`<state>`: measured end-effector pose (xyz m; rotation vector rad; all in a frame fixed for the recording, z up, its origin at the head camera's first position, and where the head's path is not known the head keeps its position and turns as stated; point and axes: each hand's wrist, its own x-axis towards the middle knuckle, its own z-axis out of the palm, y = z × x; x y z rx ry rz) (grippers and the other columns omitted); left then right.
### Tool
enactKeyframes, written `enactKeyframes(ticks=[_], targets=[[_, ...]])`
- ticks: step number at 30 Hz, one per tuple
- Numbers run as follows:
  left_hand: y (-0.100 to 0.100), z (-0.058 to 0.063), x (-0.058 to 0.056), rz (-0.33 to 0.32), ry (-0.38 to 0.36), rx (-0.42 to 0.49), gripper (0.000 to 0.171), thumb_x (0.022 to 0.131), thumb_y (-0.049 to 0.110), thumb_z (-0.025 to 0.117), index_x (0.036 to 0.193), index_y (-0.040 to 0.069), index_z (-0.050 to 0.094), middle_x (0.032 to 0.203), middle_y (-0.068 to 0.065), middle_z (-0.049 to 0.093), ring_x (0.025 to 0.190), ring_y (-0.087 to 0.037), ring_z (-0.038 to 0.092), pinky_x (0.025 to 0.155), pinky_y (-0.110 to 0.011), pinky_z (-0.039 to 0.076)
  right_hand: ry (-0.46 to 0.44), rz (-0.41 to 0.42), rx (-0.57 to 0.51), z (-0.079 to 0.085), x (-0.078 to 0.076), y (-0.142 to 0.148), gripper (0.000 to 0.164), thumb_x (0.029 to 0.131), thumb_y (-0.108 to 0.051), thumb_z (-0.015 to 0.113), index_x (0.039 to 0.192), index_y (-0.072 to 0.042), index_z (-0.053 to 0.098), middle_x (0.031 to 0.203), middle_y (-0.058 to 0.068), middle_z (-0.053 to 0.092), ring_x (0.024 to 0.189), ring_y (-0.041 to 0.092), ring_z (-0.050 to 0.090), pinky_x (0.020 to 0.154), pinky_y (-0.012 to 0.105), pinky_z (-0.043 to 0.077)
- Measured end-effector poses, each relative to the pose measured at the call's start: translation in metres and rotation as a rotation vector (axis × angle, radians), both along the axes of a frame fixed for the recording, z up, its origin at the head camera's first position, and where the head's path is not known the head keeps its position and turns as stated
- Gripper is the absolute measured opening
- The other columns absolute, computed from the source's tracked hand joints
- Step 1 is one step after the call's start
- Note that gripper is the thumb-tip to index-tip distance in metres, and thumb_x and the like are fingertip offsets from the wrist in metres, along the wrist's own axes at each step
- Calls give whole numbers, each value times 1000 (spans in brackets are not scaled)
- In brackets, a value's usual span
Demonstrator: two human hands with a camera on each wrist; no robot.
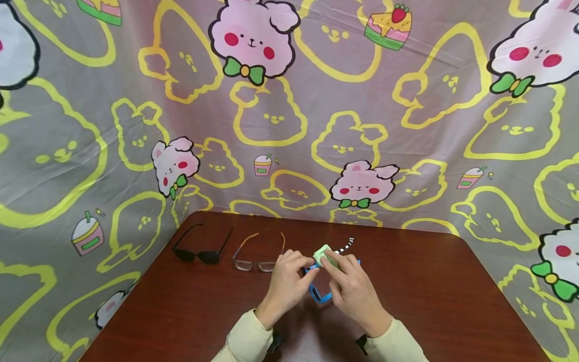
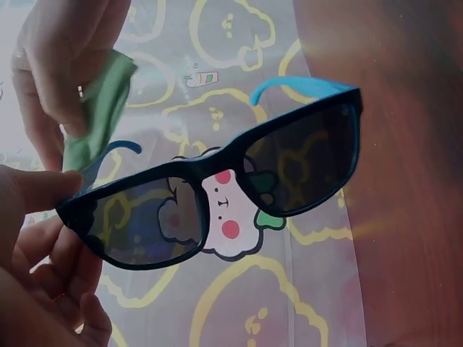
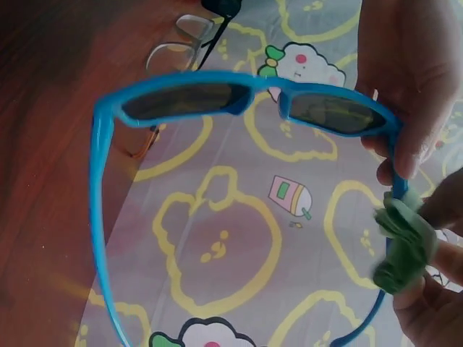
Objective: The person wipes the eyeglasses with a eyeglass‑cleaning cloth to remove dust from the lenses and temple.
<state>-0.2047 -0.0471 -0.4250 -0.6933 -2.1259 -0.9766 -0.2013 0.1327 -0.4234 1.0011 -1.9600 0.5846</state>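
Note:
A pair of sunglasses (image 1: 319, 295) with a bright blue frame and dark lenses is held above the table. My left hand (image 1: 289, 279) pinches it at one front corner, by the hinge, as the left wrist view shows. A folded light-green cloth (image 1: 322, 254) is in the fingers of my right hand (image 1: 355, 291). In the right wrist view the cloth (image 3: 404, 242) lies against the temple arm on the side that the left hand holds. The other temple arm (image 3: 99, 181) stands unfolded and free. My right fingers partly hide the cloth.
Black sunglasses (image 1: 196, 255) and clear-lensed glasses (image 1: 244, 265) with brownish arms lie unfolded at the table's back left. Behind my right hand is a black-and-white striped curved piece (image 1: 347, 246), partly hidden. A patterned curtain surrounds the brown table (image 1: 443, 301).

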Motion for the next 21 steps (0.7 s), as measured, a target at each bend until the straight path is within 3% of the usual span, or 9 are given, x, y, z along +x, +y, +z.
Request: enactKeyframes(ticks=[5,12,21], targets=[[-1,2,1,-23,-30,-27,9,76,17,79,82,14,74,72,7,60,69,-7,48,63,-24,34,-22,-1,2,3,0,1,38,98,-18,37,112,2,67,113,16,62,80,27,56,65,33,48],[0,4,4,-64,-89,-59,9,77,18,79,83,14,73,73,9,59,71,-7,50,66,-25,37,-16,-57,43,2,2,3,41,101,-20,34,109,0,68,104,12,65,79,24,57,64,31,50],[1,4,6,-88,-114,-62,8,76,16,79,81,14,73,70,10,56,70,-7,49,67,-25,36,86,-78,46,4,0,3,39,100,-16,36,99,-2,72,93,7,68,72,22,52,59,29,47]])
